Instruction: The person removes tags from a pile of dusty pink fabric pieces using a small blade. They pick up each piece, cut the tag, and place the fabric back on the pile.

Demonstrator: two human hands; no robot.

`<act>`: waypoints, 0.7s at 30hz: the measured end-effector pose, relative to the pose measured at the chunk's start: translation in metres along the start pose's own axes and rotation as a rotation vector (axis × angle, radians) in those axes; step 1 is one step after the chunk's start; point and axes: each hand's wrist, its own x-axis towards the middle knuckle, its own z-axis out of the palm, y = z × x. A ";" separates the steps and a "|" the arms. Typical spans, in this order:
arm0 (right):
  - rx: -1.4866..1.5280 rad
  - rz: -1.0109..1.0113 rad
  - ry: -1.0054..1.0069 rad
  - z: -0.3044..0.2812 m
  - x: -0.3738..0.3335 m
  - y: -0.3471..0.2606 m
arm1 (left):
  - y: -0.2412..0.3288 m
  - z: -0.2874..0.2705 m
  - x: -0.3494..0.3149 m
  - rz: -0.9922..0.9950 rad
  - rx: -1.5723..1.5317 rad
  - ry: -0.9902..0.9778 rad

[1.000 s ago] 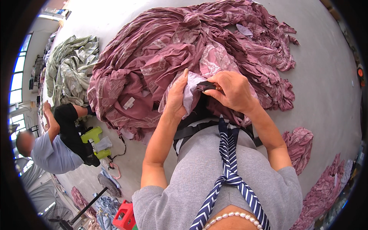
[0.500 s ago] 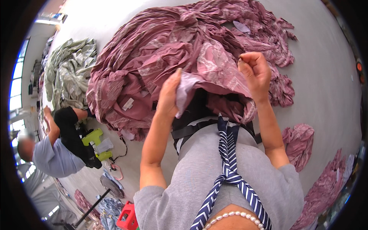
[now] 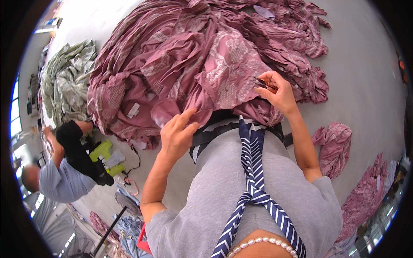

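A large heap of dusty-pink patterned garments [image 3: 172, 64] spreads in front of me, its near edge at my waist. My left hand [image 3: 175, 135] is at this edge, thumb and forefinger apart with a fold of pink cloth between them. Beside its knuckles a smooth, paler flap [image 3: 163, 111] is turned up. My right hand [image 3: 277, 91] is closed on small dark thread snips [image 3: 260, 81], with their points toward a patterned panel [image 3: 234, 73]. The handle is mostly hidden by the fingers. A white label [image 3: 133, 110] shows inside a collar to the left.
Another person [image 3: 64, 172] sits low at the left beside a pale green cloth pile [image 3: 71, 81] and a lime-green stool [image 3: 103, 150]. More pink bundles [image 3: 335, 148] lie on the grey floor at right. A red plastic stool [image 3: 143, 241] stands at lower left.
My left hand has moved down and left, and the pale cloth has turned over beside it. My right hand has come lower, its fingers turned inward, and the snips now show.
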 end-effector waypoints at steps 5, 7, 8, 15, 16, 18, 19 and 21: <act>-0.055 -0.056 -0.082 0.021 0.001 -0.003 | 0.009 0.009 -0.029 -0.071 -0.016 -0.033; -0.094 -0.076 -0.106 0.026 0.004 0.004 | 0.011 0.014 -0.034 -0.110 -0.092 -0.090; -0.113 -0.086 -0.115 0.028 0.005 0.006 | 0.014 0.016 -0.033 -0.144 -0.175 -0.118; -0.400 -0.190 -0.155 0.064 0.020 -0.033 | 0.014 0.027 -0.011 -0.299 -0.789 -0.296; -0.471 -0.266 -0.139 0.071 0.023 -0.032 | 0.014 0.030 -0.005 -0.282 -0.812 -0.314; -0.614 -0.417 -0.104 0.085 0.035 -0.012 | 0.016 0.036 0.004 -0.246 -0.859 -0.352; -0.708 -0.496 -0.043 0.084 0.041 0.002 | 0.016 0.040 0.005 -0.213 -0.866 -0.308; -0.615 -0.361 -0.021 0.068 0.035 0.013 | 0.016 0.038 0.004 -0.277 -0.887 -0.322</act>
